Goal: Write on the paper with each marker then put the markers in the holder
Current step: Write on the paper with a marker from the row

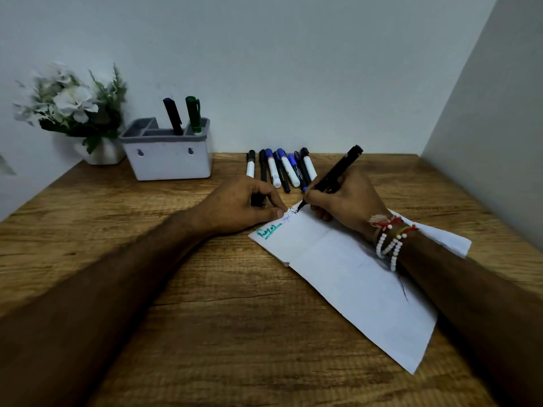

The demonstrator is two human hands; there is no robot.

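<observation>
Fingers (318, 211) of my right hand (349, 201) were curled round the barrel of a black felt-tip marker (338, 170), gripping it low near the nib. The marker slanted up and away to the right, and its tip touched the far corner of the creased white sheet of paper (352, 274). My right wrist, wearing white bead and red thread bracelets (389, 242), rested on that sheet.

Three pieces of writing ran along the paper's far edge: a green underlined word (268, 230), a thin blue word (285, 217), and a few black letters (295, 212) at the nib.

My left hand (241, 204) lay on the wood-grain table (205, 304) with its fingers (274, 201) curled inward and the thumb tip pressing the paper's edge. Something dark showed inside the curl (I could not tell whether the hand held it).

A row of capped markers (279, 168), black and blue, some with white barrels, lay side by side on the table just beyond both hands.

The white rectangular holder with a grey rim (167, 160) stood well to the left against the wall. It carried two upright markers in its rear compartments, a black marker with a blue end (172, 116) and a dark green marker (193, 114).

A white pot of white flowers (73, 104) stood beside the holder.
</observation>
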